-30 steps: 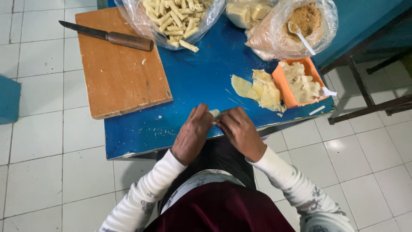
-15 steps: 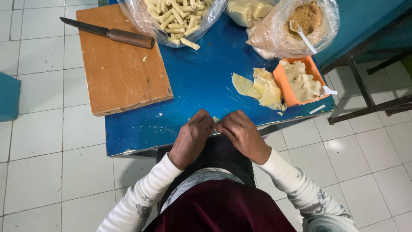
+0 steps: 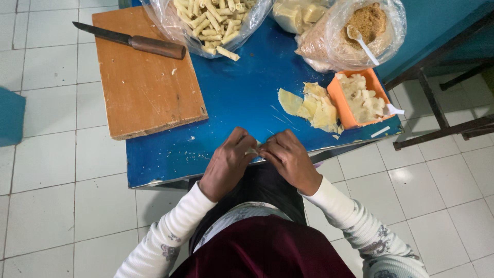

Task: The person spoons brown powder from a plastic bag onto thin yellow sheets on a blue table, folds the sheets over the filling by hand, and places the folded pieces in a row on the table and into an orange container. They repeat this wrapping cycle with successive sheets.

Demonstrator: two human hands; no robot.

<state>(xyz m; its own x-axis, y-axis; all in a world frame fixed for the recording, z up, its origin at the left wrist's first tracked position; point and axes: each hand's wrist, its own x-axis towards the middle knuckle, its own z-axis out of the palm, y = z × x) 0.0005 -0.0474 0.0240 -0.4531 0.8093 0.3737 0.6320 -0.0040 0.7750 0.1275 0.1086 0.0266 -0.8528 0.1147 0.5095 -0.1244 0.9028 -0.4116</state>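
1. Risk: the small pale wrapper piece [image 3: 253,151] is pinched at the near edge of the blue worktop [image 3: 242,98]; a slip would likely drop it into the lap.
2. Risk: thin dough may tear if the fingertips pull apart.
3. Risk: the knife [image 3: 131,41] lies loose on the cutting board [image 3: 144,92], far left.
4. Left hand [image 3: 226,162]: curled, fingertips closed on the piece.
5. Right hand [image 3: 289,159]: curled likewise, meeting the left hand. Spare wrappers [image 3: 311,105] lie far right.

A blue table [image 3: 242,98] carries a wooden cutting board [image 3: 146,77], plastic bags, loose dough wrappers [image 3: 311,105] and an orange tray [image 3: 342,105].
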